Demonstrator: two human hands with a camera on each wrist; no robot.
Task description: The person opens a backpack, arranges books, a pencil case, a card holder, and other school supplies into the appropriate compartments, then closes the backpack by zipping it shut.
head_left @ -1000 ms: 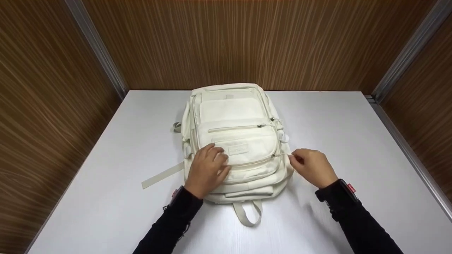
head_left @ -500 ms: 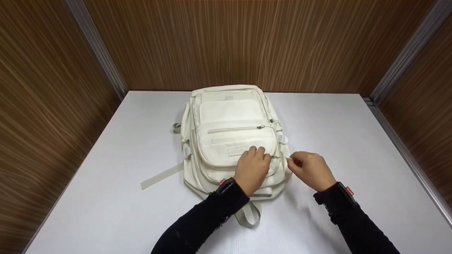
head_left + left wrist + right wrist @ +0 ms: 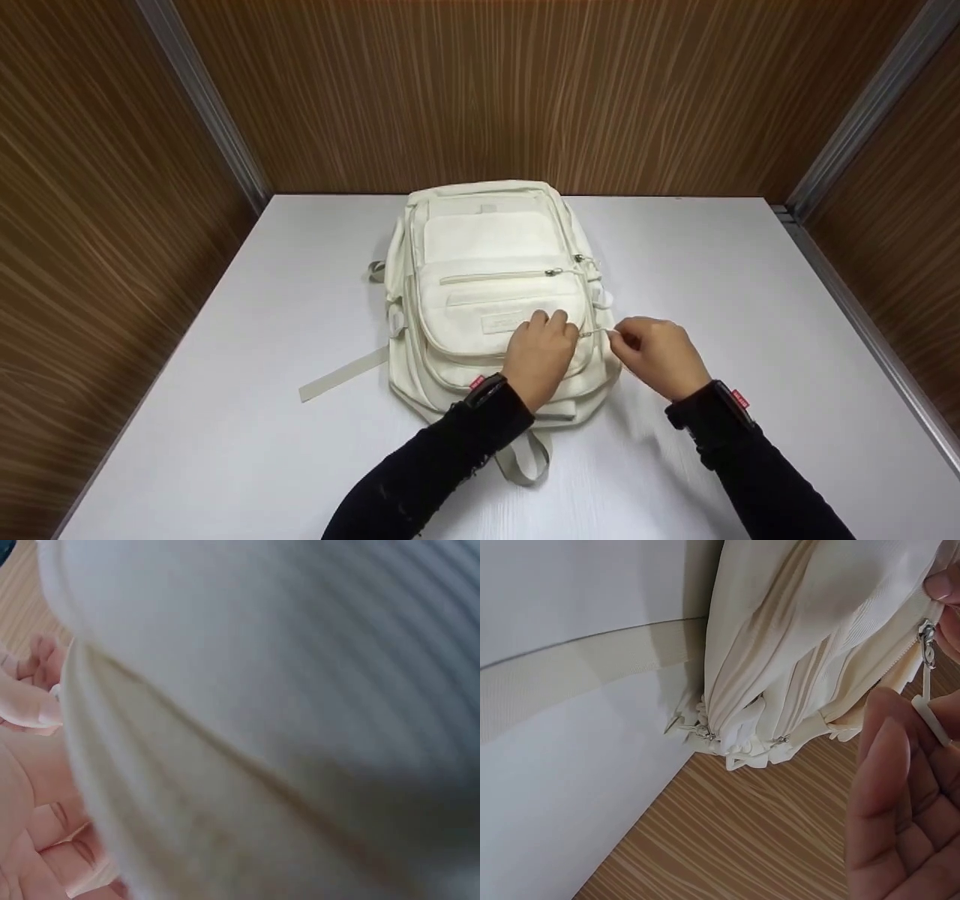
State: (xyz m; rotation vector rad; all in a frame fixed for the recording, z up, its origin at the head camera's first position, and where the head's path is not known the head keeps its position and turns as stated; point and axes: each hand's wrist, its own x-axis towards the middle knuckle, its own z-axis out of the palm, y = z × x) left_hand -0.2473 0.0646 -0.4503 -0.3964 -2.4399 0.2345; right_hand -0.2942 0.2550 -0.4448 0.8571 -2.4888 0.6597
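Observation:
A cream backpack (image 3: 495,236) lies front side up on the white table, with its grab loop (image 3: 523,459) towards me. My left hand (image 3: 541,356) is over the lower front pocket, and its thumb and fingers pinch the fabric beside the zipper's end. To the right of the bag, my right hand (image 3: 661,356) pinches the pull cord (image 3: 930,720) of that zipper between thumb and finger. The cord runs taut from the metal slider (image 3: 927,631) in the right wrist view. Blurred cream cloth (image 3: 187,652) fills most of the left wrist view.
A loose strap (image 3: 343,373) sticks out from the bag's left side over the white table (image 3: 225,322). Wood-grain panels (image 3: 480,90) stand behind and at both sides. Other zipper pulls (image 3: 553,271) sit higher up the bag.
My left hand has moved right from the pocket's left part to the zipper's end by the right hand. The right hand keeps its pinch on the cord, almost in place.

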